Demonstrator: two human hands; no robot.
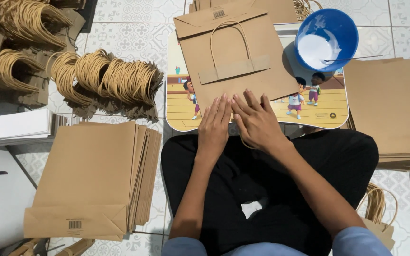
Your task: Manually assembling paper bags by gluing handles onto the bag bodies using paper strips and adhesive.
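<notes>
Hands, left (213, 127) and right (257, 122), press flat on brown paper bag (243, 71).

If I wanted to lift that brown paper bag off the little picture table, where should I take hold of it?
Probably by the twisted paper handle on the paper bag. Its loop lies flat against the bag, above the glued strip, so slide fingers under the arch from the far, open-mouth end. The near edge is pinned under the left hand and right hand. Avoid the right side: the blue bowl sits close.
</notes>
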